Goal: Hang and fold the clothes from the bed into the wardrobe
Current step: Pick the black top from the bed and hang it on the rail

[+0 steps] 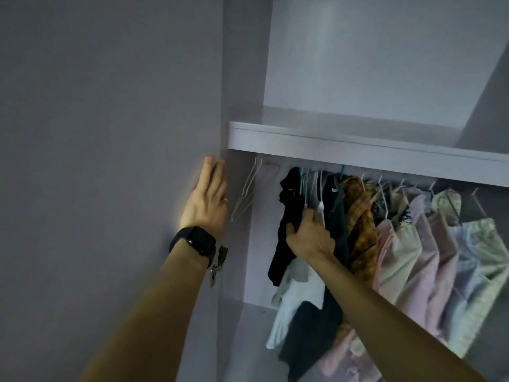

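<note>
**Desk:** Where are your hands?

**Me:** Nearest me, at eight o'clock, a black-strapped smartwatch (197,242) sits on my left wrist. Just past it my left hand (205,199) lies flat, fingers straight and together. It presses on the edge of the grey-lilac wardrobe door panel (110,161) at nine o'clock and holds nothing.

**Desk:** And the right?

**Me:** My right hand (309,235) is at four o'clock of centre. Its thumb and fingers are curled round the black cloth garment (286,213), just under the hanger's shoulder. The hook is hidden under the shelf edge, so I cannot tell whether it is on the rail.

**Desk:** What is around it?

**Me:** At the garment's nine o'clock, apart from it, hang a few bare white wire hangers (245,194). At its three o'clock, close against it, is a mustard plaid shirt (360,224). Pale pink tops (429,257) follow further toward three. A white cloth piece (292,299) droops at six o'clock, below my wrist. Farthest off, the pale lilac shelf board (358,150) runs across from twelve toward three.

**Desk:** How far along are we?

**Me:** Well along, I judge, since a full row is already hung. The black one looks like the piece now being settled, and spare hangers remain for more. The bed is out of view, so I cannot tell what is left there. I see no folded stack.
</note>
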Tool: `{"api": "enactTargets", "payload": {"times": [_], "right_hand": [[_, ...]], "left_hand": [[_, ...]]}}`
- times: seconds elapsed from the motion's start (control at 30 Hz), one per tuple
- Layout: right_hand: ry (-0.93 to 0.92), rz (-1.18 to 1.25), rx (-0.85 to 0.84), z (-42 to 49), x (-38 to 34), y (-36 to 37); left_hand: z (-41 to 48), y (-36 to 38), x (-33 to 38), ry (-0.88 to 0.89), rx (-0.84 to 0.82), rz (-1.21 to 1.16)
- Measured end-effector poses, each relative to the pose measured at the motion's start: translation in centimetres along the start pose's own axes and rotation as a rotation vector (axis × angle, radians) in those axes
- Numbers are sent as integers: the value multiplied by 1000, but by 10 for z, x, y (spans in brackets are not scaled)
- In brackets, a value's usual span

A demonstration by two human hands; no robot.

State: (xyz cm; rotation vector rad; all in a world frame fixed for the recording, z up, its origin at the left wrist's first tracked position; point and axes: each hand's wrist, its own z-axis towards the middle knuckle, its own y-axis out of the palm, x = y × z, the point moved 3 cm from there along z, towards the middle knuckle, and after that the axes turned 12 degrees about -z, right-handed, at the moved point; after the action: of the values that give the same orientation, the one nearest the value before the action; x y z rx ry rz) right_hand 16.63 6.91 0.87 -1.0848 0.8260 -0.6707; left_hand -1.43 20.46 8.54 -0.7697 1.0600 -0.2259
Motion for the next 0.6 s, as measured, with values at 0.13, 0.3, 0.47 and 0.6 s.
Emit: {"api": "enactTargets", "payload": {"times": [0.13,0.3,0.47,0.6], "right_hand": [[-12,71,-95,-87,40,-39],[93,179,-1,-212,109,-103],[366,176,179,-371,179,-145],[708,89,242,-521,226,-160]], "left_hand": [[-15,-13,9,-50,-178,-377],[-60,-76,84,53,-244,-1148],[-163,-162,197,512,-37,-1394],[-270,-242,287,973,-42,-1424]]}}
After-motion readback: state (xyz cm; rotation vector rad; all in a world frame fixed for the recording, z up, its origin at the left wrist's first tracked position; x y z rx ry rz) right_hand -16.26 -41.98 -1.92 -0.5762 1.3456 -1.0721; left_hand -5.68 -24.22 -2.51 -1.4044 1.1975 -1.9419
